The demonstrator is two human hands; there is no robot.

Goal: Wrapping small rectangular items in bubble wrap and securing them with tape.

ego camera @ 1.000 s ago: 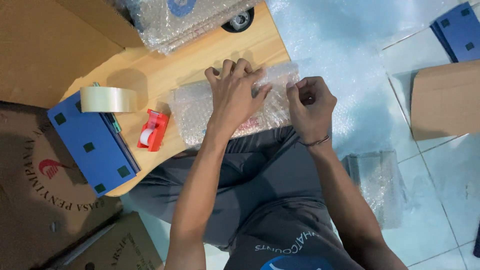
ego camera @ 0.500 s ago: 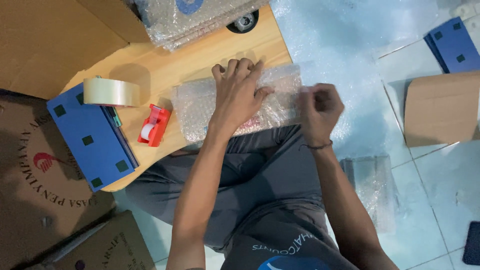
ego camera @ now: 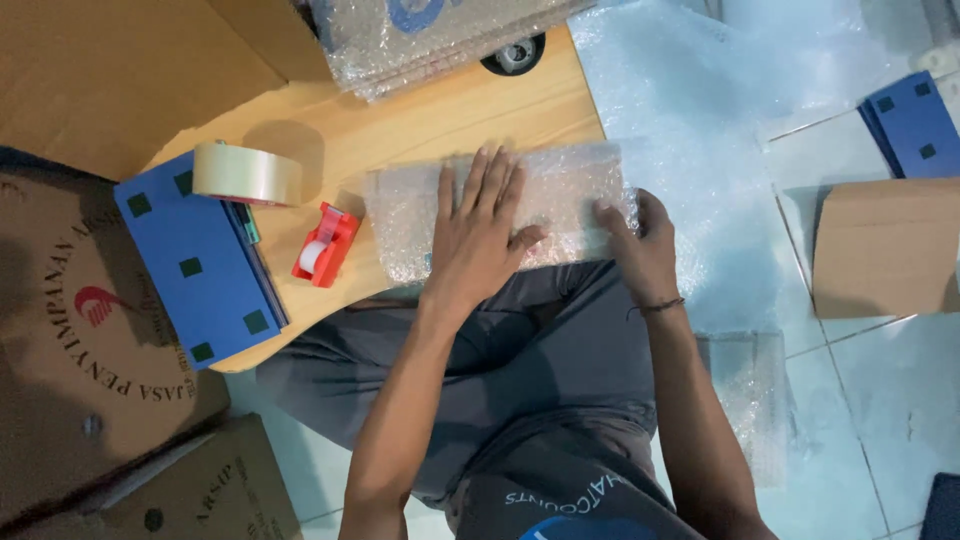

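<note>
Centre of the frame: a flat bubble-wrapped parcel (ego camera: 500, 205) lying on the near edge of a pale wooden table (ego camera: 440, 115), its right end jutting past the table edge over a sheet of bubble wrap (ego camera: 690, 110) spread on the tiled floor (ego camera: 880, 400).

Left hand (ego camera: 480, 235) pressed flat on the parcel's middle, fingers (ego camera: 490, 180) stretched out and slightly spread, thumb out to the right, gripping nothing. Right hand (ego camera: 640, 245) at the parcel's right end, fingers curled around the edge and pinching the wrap; thin dark band at the wrist. What the parcel holds: impossible to tell through the wrap.

Left of centre, just beside the parcel: a small red tape dispenser (ego camera: 322, 245) with a white roll inside. Further left: a stack of flat blue boxes (ego camera: 200, 265) with dark square marks, a roll of clear packing tape (ego camera: 245, 172) resting on its upper end.

Top centre: a stack of bubble-wrapped packages (ego camera: 430, 35) on the table's far edge, contents blurred apart from a blue shape. Left edge and lower left: brown cardboard cartons (ego camera: 90, 330), closed, contents not visible. Right edge: another flat blue box (ego camera: 915, 120) above a piece of brown cardboard (ego camera: 885, 245). Lower centre: crossed legs in grey trousers.
</note>
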